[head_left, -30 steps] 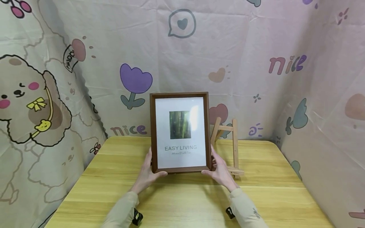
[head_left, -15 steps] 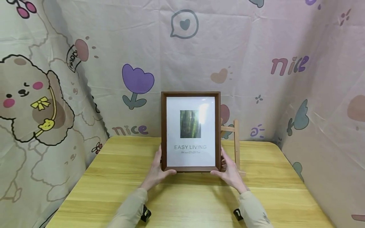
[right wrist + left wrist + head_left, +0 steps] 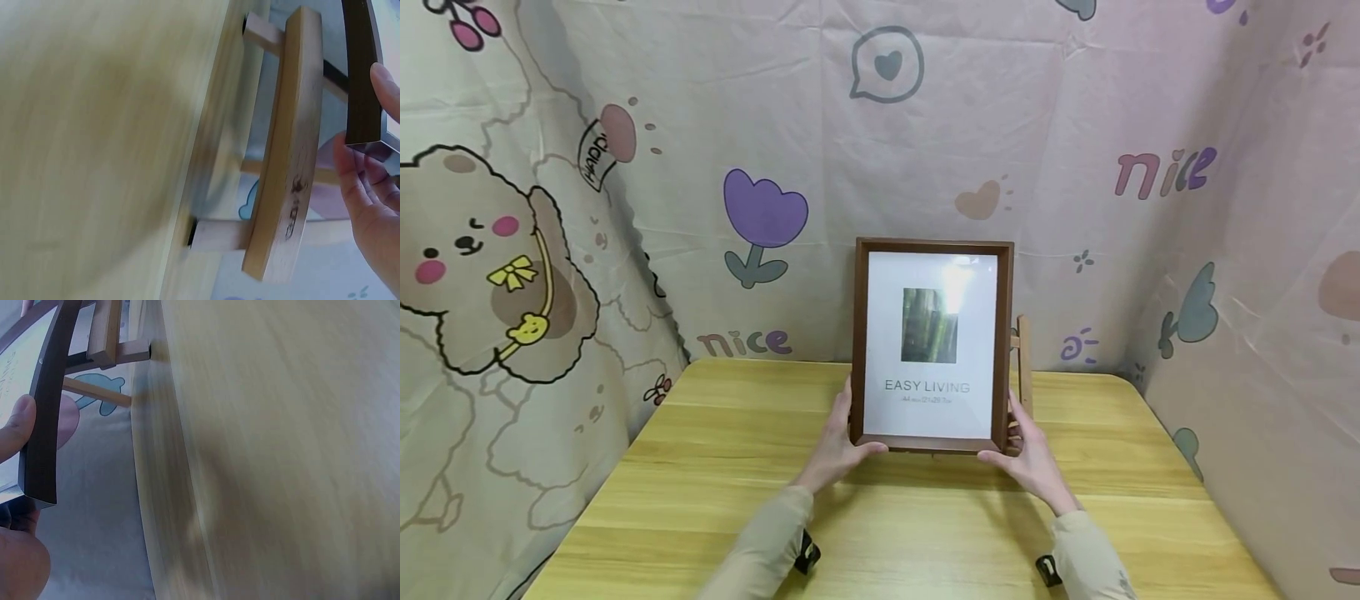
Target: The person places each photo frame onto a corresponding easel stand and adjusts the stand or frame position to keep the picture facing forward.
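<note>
A brown-rimmed picture frame (image 3: 932,418), with a green picture and "EASY LIVING" on its white sheet, is held upright above the table. My left hand (image 3: 837,446) grips its lower left corner, the thumb over the front. At the lower right corner my right hand (image 3: 1032,458) grips likewise, other fingers at the side and behind. Behind the frame stands a small wooden easel (image 3: 1026,358), mostly hidden in the head view. Its printed ledge (image 3: 290,156) shows in the right wrist view, lower than the frame's bottom edge. The left wrist view shows the easel (image 3: 105,337) too.
The wood-grain table (image 3: 700,500) spreads around the hands, its back edge against a printed cloth backdrop (image 3: 880,167). More printed cloth hangs at both sides. Black wrist straps or mounts (image 3: 807,553) sit by the beige sleeves (image 3: 760,542).
Both hands have carried the picture frame to the right, from beside the easel to in front of it. The frame now covers most of the easel in the head view.
</note>
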`<state>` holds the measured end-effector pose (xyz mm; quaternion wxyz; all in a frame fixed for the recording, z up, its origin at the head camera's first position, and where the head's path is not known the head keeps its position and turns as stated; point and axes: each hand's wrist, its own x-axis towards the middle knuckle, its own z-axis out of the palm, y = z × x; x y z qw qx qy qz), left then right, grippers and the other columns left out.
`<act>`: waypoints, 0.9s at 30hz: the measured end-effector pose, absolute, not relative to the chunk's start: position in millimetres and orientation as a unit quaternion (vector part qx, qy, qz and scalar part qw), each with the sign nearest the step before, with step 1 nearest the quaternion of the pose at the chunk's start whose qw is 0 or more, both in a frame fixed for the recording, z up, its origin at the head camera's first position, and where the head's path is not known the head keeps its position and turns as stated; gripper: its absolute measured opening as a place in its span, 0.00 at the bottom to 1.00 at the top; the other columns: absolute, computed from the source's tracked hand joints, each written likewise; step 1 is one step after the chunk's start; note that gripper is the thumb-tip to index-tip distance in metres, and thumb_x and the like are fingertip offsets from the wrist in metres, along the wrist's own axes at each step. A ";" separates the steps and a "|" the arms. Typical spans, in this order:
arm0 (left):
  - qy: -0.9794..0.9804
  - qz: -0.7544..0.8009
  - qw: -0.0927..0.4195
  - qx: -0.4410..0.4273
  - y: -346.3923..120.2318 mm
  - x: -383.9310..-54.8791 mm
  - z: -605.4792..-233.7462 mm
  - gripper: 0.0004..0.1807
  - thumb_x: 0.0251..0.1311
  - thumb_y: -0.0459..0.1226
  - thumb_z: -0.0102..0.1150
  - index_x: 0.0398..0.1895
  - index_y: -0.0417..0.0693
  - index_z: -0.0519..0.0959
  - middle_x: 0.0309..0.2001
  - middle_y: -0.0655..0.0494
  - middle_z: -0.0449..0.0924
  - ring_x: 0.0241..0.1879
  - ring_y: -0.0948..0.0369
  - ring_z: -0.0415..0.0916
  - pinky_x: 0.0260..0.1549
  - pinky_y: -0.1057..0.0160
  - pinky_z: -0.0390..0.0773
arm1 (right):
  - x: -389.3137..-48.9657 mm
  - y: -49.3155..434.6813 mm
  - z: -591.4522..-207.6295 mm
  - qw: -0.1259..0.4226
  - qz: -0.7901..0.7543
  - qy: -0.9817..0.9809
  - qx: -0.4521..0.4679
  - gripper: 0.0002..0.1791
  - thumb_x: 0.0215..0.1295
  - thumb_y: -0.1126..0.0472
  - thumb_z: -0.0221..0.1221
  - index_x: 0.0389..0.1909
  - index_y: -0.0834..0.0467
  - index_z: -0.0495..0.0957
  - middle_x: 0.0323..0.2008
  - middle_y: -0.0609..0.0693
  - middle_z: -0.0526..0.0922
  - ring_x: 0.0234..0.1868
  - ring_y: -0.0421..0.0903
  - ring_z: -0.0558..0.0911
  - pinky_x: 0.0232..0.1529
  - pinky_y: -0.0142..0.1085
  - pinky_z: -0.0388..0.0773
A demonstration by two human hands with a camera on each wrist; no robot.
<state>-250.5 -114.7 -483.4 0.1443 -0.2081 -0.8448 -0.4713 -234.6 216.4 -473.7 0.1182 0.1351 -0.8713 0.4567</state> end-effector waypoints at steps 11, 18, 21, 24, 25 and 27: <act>-0.842 -0.470 0.142 -0.225 -93.8 -259.0 -484.2 0.70 0.45 0.43 0.80 0.82 0.41 0.36 0.82 0.40 0.43 0.79 0.37 0.44 0.77 0.37 0.48 | -231.8 237.1 -474.2 0.129 0.454 -0.871 0.135 0.67 0.48 0.64 0.77 0.82 0.55 0.41 0.59 0.69 0.74 0.48 0.58 0.83 0.46 0.34 0.86; -0.831 -0.485 0.136 -0.236 -79.0 -263.3 -484.5 0.70 0.45 0.41 0.80 0.81 0.39 0.36 0.81 0.38 0.42 0.79 0.37 0.44 0.76 0.34 0.49 | -229.8 249.4 -471.5 0.122 0.470 -0.866 0.119 0.66 0.49 0.66 0.76 0.82 0.54 0.40 0.49 0.63 0.75 0.43 0.43 0.81 0.45 0.28 0.84; -0.831 -0.483 0.132 -0.241 -73.3 -265.0 -483.9 0.70 0.46 0.41 0.80 0.81 0.39 0.36 0.82 0.39 0.42 0.79 0.37 0.43 0.76 0.34 0.49 | -229.4 255.4 -471.9 0.125 0.467 -0.868 0.111 0.66 0.50 0.66 0.76 0.82 0.54 0.40 0.50 0.62 0.75 0.42 0.36 0.79 0.46 0.26 0.82; -0.835 -0.483 0.122 -0.236 -67.8 -265.6 -482.7 0.70 0.47 0.41 0.79 0.81 0.40 0.35 0.82 0.40 0.40 0.79 0.36 0.41 0.76 0.35 0.48 | -229.3 261.5 -473.9 0.131 0.459 -0.872 0.109 0.65 0.51 0.65 0.76 0.82 0.54 0.41 0.51 0.63 0.75 0.42 0.32 0.78 0.48 0.24 0.81; -0.835 -0.482 0.119 -0.235 -66.0 -265.9 -482.3 0.69 0.47 0.41 0.79 0.81 0.41 0.35 0.82 0.40 0.39 0.79 0.36 0.41 0.77 0.35 0.47 | -229.4 263.6 -474.8 0.132 0.457 -0.873 0.109 0.65 0.51 0.64 0.76 0.82 0.53 0.41 0.51 0.63 0.76 0.42 0.30 0.78 0.48 0.23 0.80; -0.836 -0.483 0.117 -0.235 -62.3 -266.6 -481.7 0.69 0.47 0.40 0.79 0.81 0.40 0.36 0.82 0.40 0.40 0.79 0.35 0.41 0.76 0.35 0.48 | -229.2 267.2 -476.4 0.131 0.458 -0.872 0.107 0.65 0.52 0.64 0.76 0.82 0.53 0.40 0.52 0.63 0.76 0.43 0.28 0.77 0.49 0.20 0.78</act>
